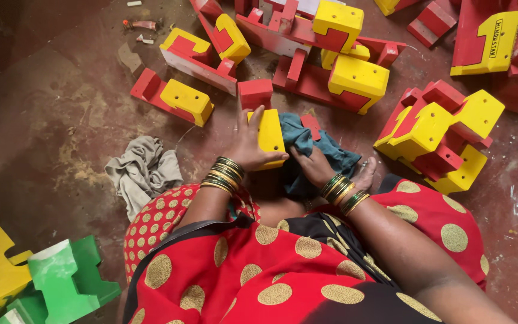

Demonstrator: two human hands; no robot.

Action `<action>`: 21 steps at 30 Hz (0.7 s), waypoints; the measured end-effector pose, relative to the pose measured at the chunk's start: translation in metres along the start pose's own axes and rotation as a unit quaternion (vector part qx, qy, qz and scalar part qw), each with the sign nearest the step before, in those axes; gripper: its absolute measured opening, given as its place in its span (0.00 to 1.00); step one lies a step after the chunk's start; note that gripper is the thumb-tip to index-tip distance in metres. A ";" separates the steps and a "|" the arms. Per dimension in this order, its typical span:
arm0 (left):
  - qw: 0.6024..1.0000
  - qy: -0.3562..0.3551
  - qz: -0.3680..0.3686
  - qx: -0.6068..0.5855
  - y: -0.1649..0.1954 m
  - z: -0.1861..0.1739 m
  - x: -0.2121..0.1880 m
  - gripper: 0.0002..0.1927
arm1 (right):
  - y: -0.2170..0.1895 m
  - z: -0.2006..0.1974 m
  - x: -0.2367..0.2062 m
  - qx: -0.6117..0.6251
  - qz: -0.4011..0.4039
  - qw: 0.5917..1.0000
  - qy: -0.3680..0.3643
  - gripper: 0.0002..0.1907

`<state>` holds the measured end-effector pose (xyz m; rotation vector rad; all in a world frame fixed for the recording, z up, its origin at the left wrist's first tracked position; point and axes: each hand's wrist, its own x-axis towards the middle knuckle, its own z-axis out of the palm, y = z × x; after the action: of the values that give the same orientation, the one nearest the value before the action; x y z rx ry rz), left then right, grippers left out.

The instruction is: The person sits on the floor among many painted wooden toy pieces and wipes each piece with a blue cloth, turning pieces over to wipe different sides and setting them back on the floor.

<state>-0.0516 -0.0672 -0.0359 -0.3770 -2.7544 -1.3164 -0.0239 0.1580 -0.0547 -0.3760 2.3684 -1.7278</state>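
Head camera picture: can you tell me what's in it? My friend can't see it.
A person's left hand holds a yellow block while the right hand presses a teal cloth against it. Red-and-yellow blocks and a grey rag lie on the floor.

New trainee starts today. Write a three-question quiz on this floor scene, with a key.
1. True or false: the left hand holds a yellow block.
2. What does the right hand press on? A) grey rag B) teal cloth C) green block
3. Fill in: the grey rag lies on the floor to the ____ of the left hand.

Key: 1 true. 2 B, the teal cloth; the green block sits far off at the lower left. 3 left.
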 end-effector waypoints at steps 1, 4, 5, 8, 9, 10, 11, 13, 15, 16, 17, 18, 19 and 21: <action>1.000 -0.018 0.009 -0.012 0.003 0.001 -0.001 0.70 | 0.000 0.000 0.001 0.001 -0.003 1.000 -0.001 0.18; 0.998 -0.066 0.010 0.018 0.004 -0.006 0.000 0.76 | 0.002 -0.002 0.003 0.043 0.024 0.999 0.002 0.17; 0.998 -0.067 0.011 0.009 0.004 -0.008 0.000 0.75 | 0.002 -0.004 0.005 0.058 0.037 0.997 0.019 0.17; 0.996 -0.080 0.027 -0.021 0.002 -0.010 0.001 0.74 | 0.002 -0.007 0.009 0.133 0.089 0.984 0.074 0.17; 0.994 -0.091 0.044 -0.032 0.000 -0.012 0.003 0.74 | 0.002 -0.009 0.010 0.177 0.114 0.973 0.096 0.18; 0.992 -0.101 0.061 -0.043 -0.003 -0.013 0.004 0.74 | 0.001 -0.011 0.011 0.221 0.140 0.958 0.119 0.18; 0.990 -0.113 0.059 -0.056 -0.006 -0.014 0.005 0.74 | 0.001 -0.012 0.011 0.195 0.135 0.961 0.138 0.18; 0.986 -0.137 0.056 -0.082 -0.011 -0.014 0.006 0.74 | -0.001 -0.016 0.012 0.142 0.126 0.966 0.178 0.19; 0.995 -0.064 0.075 0.008 -0.011 -0.009 0.006 0.73 | -0.007 -0.021 0.011 0.184 0.121 0.960 0.174 0.17; 0.995 -0.028 0.084 0.052 -0.011 -0.005 0.005 0.73 | -0.010 -0.024 0.010 0.205 0.118 0.956 0.171 0.16; 0.998 0.002 0.056 0.030 -0.010 0.003 0.003 0.74 | -0.014 -0.026 0.009 0.250 0.121 0.949 0.150 0.15; 0.999 0.033 0.028 0.008 -0.006 0.013 0.001 0.75 | -0.017 -0.029 0.008 0.296 0.123 0.939 0.128 0.14; 0.998 0.063 0.000 -0.014 -0.003 0.020 0.000 0.76 | -0.019 -0.031 0.006 0.340 0.125 0.926 0.105 0.14; 0.998 0.039 -0.023 -0.053 -0.002 0.023 0.000 0.72 | -0.020 -0.033 0.004 0.389 0.148 0.906 0.079 0.15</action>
<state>-0.0513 -0.0508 -0.0514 -0.2624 -2.6526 -1.4586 -0.0359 0.1805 -0.0257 0.2450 1.4961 -2.3875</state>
